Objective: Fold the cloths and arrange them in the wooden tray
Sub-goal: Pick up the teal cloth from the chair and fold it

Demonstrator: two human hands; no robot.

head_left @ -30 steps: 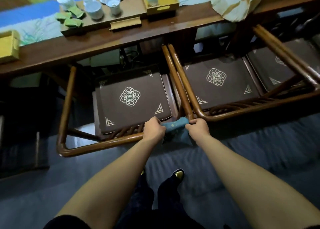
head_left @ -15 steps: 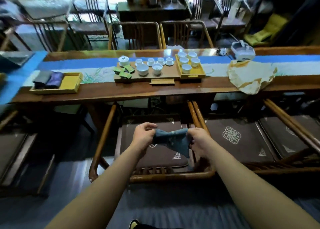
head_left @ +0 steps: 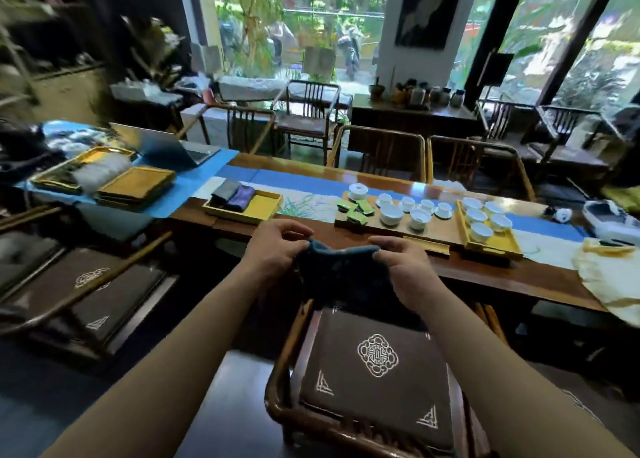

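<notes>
**Cloth lifted to table height**

Head view: since half a second ago the dark blue cloth [head_left: 337,270] has risen from over the chair cushion [head_left: 377,367] to the table's near edge. Left hand [head_left: 277,250] and right hand [head_left: 403,267] pinch its ends, fingers curled; its long axis runs left-right. The wooden tray [head_left: 265,205] lies far-left.

Tea house: long table [head_left: 467,270] w/ teacups [head_left: 481,232], carved chairs [head_left: 377,153].
</notes>
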